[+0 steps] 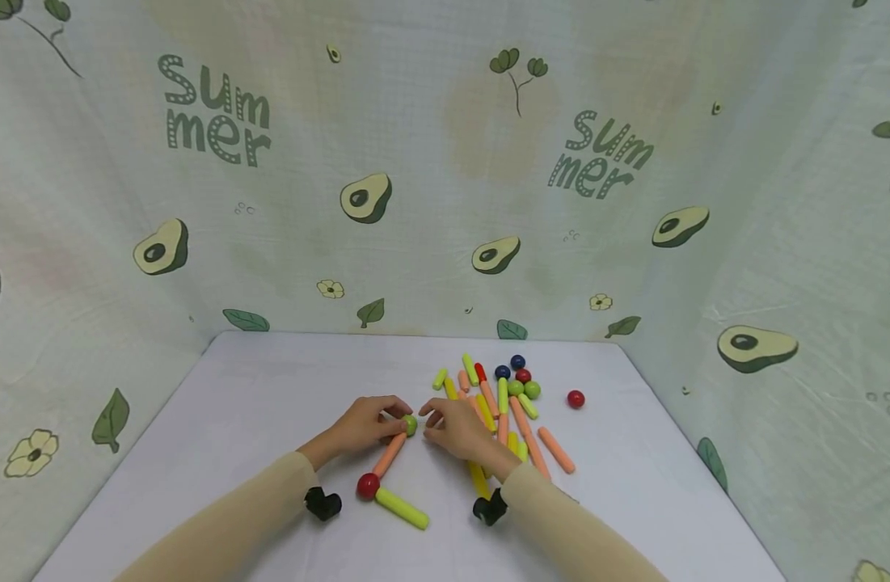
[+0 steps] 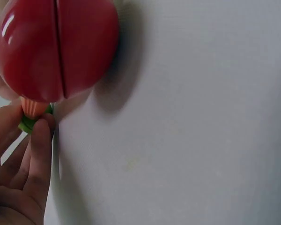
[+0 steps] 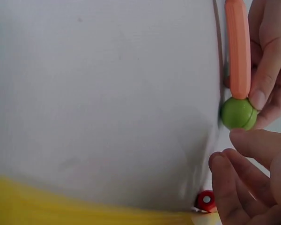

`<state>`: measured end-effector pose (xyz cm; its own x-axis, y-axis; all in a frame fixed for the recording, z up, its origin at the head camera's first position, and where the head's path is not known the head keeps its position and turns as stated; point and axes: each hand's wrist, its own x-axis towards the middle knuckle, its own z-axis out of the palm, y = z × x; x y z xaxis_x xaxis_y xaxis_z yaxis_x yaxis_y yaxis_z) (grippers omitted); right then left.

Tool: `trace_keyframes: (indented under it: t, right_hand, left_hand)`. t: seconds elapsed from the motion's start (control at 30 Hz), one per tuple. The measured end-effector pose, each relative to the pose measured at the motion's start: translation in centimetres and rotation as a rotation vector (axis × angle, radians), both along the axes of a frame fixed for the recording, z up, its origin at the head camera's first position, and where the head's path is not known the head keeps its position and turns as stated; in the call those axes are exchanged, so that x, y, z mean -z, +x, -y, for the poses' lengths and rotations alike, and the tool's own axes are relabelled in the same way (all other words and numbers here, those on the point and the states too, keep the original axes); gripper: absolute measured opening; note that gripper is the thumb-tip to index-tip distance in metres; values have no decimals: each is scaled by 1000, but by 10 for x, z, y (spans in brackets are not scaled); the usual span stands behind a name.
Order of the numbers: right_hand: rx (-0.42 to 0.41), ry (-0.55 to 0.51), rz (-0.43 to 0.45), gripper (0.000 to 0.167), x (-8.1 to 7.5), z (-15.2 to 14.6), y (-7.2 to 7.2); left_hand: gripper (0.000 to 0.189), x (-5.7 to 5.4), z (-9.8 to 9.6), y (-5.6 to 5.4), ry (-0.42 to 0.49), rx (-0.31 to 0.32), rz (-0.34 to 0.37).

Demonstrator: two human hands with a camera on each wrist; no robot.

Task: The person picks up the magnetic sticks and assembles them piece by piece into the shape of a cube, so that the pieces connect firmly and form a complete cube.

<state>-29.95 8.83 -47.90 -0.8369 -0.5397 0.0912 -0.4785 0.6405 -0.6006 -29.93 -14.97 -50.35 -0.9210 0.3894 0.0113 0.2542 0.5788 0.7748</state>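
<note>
My left hand (image 1: 366, 424) pinches a small green ball (image 1: 411, 425) joined to the end of an orange stick (image 1: 390, 455). The stick's other end meets a red ball (image 1: 368, 487), from which a lime-green stick (image 1: 402, 508) runs out to the right, so the pieces form a bent chain. In the left wrist view the red ball (image 2: 56, 49) looms large, partly covering the orange stick. My right hand (image 1: 461, 428) hovers just right of the green ball, thumb and fingers apart; in the right wrist view its thumb tip is close beneath the green ball (image 3: 239, 113), with nothing between the fingers.
Loose orange, yellow and lime sticks (image 1: 520, 420) lie piled right of my right hand. Behind them sit several balls in blue, red and green (image 1: 532, 390). One red ball (image 1: 576, 398) lies apart at the right. A printed cloth (image 1: 430, 145) hangs around the white table (image 1: 270, 388).
</note>
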Motion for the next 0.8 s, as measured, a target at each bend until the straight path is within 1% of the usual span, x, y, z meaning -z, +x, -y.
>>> trace_keyframes:
  t: [0.1, 0.17, 0.23, 0.3, 0.4, 0.47, 0.57, 0.6, 0.8]
  right_hand:
    - [24, 31, -40, 24, -10, -9, 3]
    - [43, 51, -55, 23, -17, -17, 5]
    - [71, 68, -46, 23, -24, -25, 8]
    - [91, 91, -39, 24, -30, -32, 12]
    - [108, 114, -10, 25, -33, -44, 19]
    - [105, 130, 1, 24, -32, -50, 26]
    - [102, 144, 18, 23, -27, -57, 37]
    - [104, 152, 17, 23, -24, -58, 41]
    - [118, 212, -43, 32, -12, -58, 58]
  left_hand:
    - [22, 1, 3, 1, -4, -14, -22]
    - [22, 2, 5, 1, -19, -37, -36]
    - [22, 4, 6, 2, -23, -67, -42]
    - [21, 4, 8, 4, -16, -106, -31]
    - [22, 4, 9, 8, 20, -160, -6]
    - [22, 4, 11, 10, 42, -188, 3]
    - [23, 6, 13, 12, 69, -221, 11]
    - [23, 6, 14, 13, 78, -225, 4]
    - [24, 5, 16, 17, 112, -234, 0]
